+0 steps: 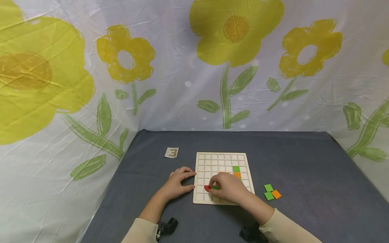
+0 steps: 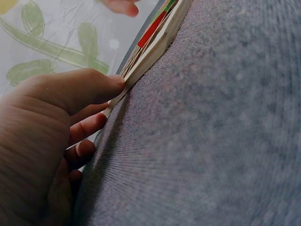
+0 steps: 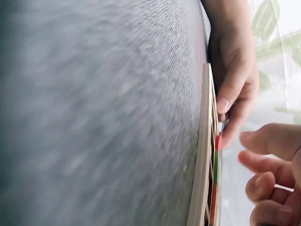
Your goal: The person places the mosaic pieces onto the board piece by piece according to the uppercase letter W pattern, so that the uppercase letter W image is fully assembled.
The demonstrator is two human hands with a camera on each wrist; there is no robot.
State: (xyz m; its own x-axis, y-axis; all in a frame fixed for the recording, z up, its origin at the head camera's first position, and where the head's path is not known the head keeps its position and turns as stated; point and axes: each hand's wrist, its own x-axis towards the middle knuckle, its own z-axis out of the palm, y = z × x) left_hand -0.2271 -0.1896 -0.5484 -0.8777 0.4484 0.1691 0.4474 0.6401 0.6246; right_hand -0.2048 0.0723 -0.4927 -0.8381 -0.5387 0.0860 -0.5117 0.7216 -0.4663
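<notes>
A square wooden grid board (image 1: 199, 199) lies on the dark cloth. My left hand (image 1: 177, 183) touches its left edge with the thumb and fingertips spread apart along it. Over the lower middle of the board hovers my right hand (image 1: 229, 189); its thumb and index finger are parted, and no piece shows between them in the right wrist view. Just by those fingertips, a red piece (image 1: 207, 188) with a curved side and a green piece (image 1: 216, 187) sit in the grid. Further up the board are a green square (image 1: 236, 168) and an orange square (image 1: 237, 175). The right hand hides other pieces.
Right of the board lie two loose green squares (image 1: 268, 196) and an orange square (image 1: 276, 194). A small pattern card (image 1: 172, 152) rests at the upper left. Behind the dark table (image 1: 291, 152) hangs a white curtain (image 1: 173, 84) with yellow flowers.
</notes>
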